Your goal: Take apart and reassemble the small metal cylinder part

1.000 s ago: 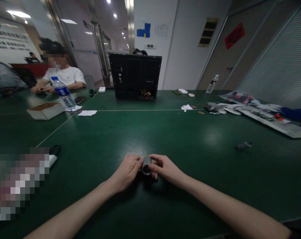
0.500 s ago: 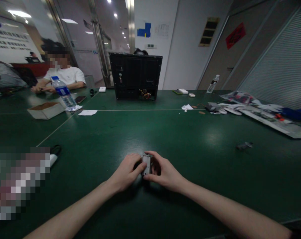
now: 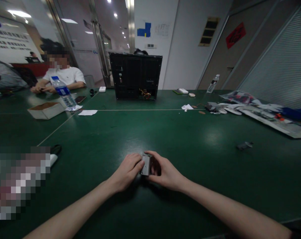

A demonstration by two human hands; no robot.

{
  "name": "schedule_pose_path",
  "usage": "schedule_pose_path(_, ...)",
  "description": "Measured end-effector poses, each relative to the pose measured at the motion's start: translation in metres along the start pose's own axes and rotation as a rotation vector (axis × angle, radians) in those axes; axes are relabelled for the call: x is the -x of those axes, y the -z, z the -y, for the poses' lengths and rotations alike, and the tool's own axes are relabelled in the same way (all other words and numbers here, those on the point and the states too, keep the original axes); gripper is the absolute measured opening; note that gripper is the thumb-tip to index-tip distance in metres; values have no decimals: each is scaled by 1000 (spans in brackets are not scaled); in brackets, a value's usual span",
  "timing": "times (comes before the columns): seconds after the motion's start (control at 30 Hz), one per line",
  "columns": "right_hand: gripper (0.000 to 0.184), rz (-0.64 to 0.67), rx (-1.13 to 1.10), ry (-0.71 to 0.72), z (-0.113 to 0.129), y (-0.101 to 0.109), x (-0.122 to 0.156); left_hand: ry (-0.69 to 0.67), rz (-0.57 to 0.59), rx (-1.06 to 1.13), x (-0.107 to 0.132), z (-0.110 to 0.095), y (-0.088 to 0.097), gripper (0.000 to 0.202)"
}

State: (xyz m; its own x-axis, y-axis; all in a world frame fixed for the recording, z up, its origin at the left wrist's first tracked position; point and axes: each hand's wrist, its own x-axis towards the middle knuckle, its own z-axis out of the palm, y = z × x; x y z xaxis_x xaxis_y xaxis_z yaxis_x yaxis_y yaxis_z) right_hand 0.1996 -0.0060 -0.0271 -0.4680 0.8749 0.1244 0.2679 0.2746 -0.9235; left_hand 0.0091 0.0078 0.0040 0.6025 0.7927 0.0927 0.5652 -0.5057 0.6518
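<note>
Between my hands, just above or on the green table (image 3: 170, 132), is a small grey metal box-shaped part (image 3: 146, 165). My left hand (image 3: 126, 172) grips its left side, with the thumb on the near face and the fingers curled behind. My right hand (image 3: 166, 172) curves round the right side, its index finger at the top end and its thumb at the bottom end. Part of the box's right side and back is hidden by my fingers. Whether its underside touches the table I cannot tell.
A small dark metal piece (image 3: 244, 145) lies to the right. Farther back stand a black computer case panel (image 3: 136, 76), a water bottle (image 3: 64, 94) and an open cardboard box (image 3: 46, 111). At right are gloves and a board (image 3: 269, 122). A person (image 3: 63, 74) sits back left.
The grey metal part has turned slightly between my hands. My left thumb has drawn back a little to its left edge, so more of the near face shows.
</note>
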Motion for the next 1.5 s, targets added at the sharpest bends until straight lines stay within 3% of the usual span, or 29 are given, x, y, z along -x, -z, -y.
schedule_pose_path(0.5,68,-45,11,-16,1,1,1,-24,-16,-35,-3,8,-4,44)
schedule_pose_path(0.9,69,-117,58,48,3,-2,4,-82,-15,-43,-2,5,-4,27)
schedule_pose_path(1.3,75,-46,195,139,4,4,5,-97,88,-15,-1,4,-1,30)
schedule_pose_path(1.5,73,-2,189,177,3,5,3,-70,72,6,2,1,2,34)
